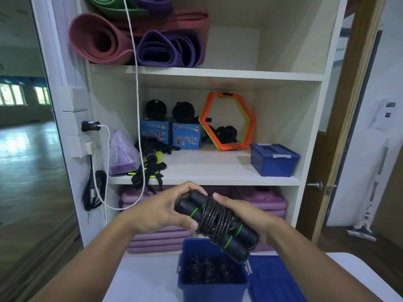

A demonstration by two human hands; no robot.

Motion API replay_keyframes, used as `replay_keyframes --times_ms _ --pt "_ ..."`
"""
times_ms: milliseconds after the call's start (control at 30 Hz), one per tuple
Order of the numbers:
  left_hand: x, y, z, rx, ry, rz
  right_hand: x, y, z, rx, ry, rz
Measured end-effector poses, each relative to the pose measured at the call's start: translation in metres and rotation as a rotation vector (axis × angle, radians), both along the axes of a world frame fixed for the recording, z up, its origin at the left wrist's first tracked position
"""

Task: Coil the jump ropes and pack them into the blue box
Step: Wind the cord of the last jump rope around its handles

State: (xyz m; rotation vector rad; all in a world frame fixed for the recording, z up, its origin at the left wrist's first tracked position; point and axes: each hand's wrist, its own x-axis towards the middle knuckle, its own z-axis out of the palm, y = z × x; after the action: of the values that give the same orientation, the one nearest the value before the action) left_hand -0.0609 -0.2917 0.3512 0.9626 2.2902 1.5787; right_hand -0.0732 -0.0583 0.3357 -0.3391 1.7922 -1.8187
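coiling looks done: my left hand [162,211] & right hand [246,216] both clamp the wound jump rope [216,223] just above the open blue box [212,280] at the table's far edge, next lower it in beside the other coils.

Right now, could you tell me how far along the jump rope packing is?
Several coiled ropes already lie in the open blue box, its lid beside it. The left hand and right hand hold another jump rope, cord wound around its handles, above the box. It remains to be placed inside.
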Motion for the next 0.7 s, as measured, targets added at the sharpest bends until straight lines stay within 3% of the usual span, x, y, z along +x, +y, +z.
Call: replay_keyframes --times_ms 167,267,333,500,600,700 --pt "-0.007 -0.003 0.020 -0.180 0.147 0.030 0.009 -0.002 0.006 -0.046 -0.178 0.104" --pt "-0.013 -0.005 0.025 -0.281 0.274 0.138 0.007 -0.004 0.001 -0.102 -0.167 0.001" --pt "-0.015 -0.003 0.022 -0.282 0.349 0.333 0.002 -0.007 -0.006 -0.205 -0.132 -0.107" --pt "-0.017 0.020 -0.016 0.107 0.115 0.567 -0.003 -0.023 -0.018 -0.191 0.192 -0.318" --pt "-0.012 0.035 -0.032 0.239 -0.029 0.500 -0.002 -0.030 -0.018 -0.163 0.280 -0.333" --pt "-0.008 0.046 -0.039 0.238 0.010 0.422 -0.008 -0.028 -0.020 -0.097 0.295 -0.284"
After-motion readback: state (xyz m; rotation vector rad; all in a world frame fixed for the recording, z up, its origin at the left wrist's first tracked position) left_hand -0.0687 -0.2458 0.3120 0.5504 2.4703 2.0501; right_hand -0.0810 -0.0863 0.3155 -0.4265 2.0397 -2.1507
